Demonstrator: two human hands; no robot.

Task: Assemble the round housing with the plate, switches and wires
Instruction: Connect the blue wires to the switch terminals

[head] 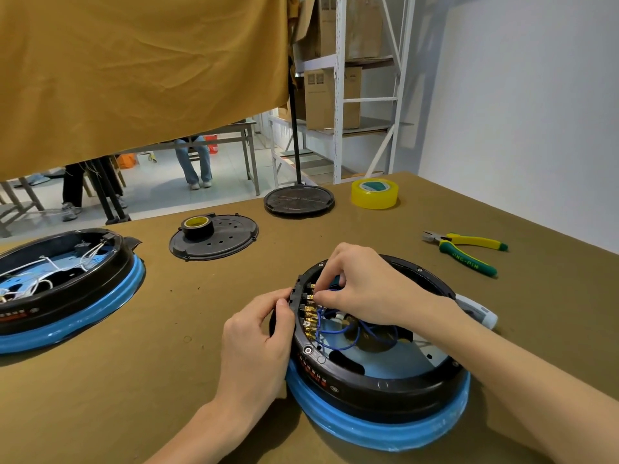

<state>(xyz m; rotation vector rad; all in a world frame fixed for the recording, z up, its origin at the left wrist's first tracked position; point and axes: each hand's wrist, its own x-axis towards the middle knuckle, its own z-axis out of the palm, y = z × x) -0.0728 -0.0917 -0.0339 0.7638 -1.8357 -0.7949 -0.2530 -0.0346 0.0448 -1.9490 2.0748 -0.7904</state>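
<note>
A round black housing (385, 386) with a blue rim lies open side up at the near right of the table. Along its left inner wall runs a row of switches with brass terminals (310, 318), and blue wires (338, 336) loop from them across the pale plate (412, 358) inside. My left hand (258, 336) grips the outer left wall of the housing at the switch block. My right hand (361, 286) reaches in from above, its fingertips pinched on a wire connector at the upper terminals.
A second open housing (63, 289) with white wires lies at the left. A black cover plate (221, 242) carries a roll of dark tape (197, 227). Behind are a stand base (299, 199), a yellow tape roll (375, 193), green-yellow pliers (469, 251) and a white tool (479, 309).
</note>
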